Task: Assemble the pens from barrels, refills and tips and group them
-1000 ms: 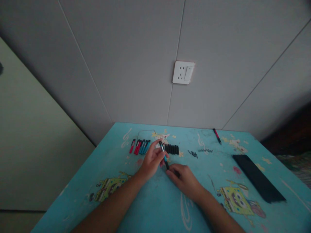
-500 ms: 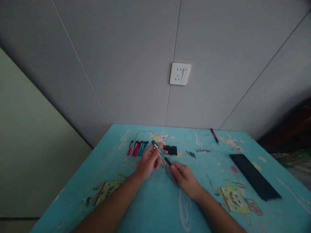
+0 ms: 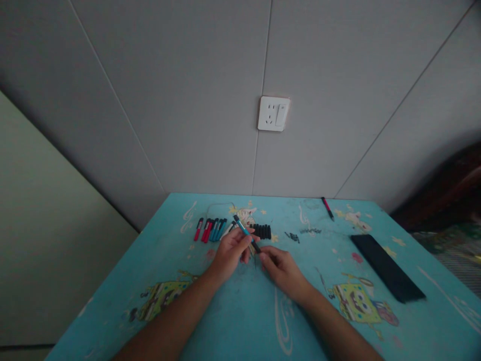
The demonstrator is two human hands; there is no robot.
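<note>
Holding a blue-and-black pen (image 3: 243, 227) at a slant above a patterned blue counter (image 3: 248, 321), a person works with both bare hands. The left hand (image 3: 230, 250) has its grip clamped on the pen's blue barrel, thumb across it; the right hand (image 3: 281, 264) has its grip pinched together at the black lower end. The pen's upper end points away, toward the wall (image 3: 188, 100). Beyond the left hand lie red pens (image 3: 206, 231) and, beside them, blue pens (image 3: 218, 230), all with dark ends. Just behind the held pen, a row of black cylinders (image 3: 265, 231) sits side by side, partly hidden by fingers. Farther right are small dark pieces (image 3: 292, 236), a red-and-black pen (image 3: 327, 209) near the counter's far edge, and a flat black object (image 3: 387, 268). A white socket plate (image 3: 273, 114) is fixed above.
</note>
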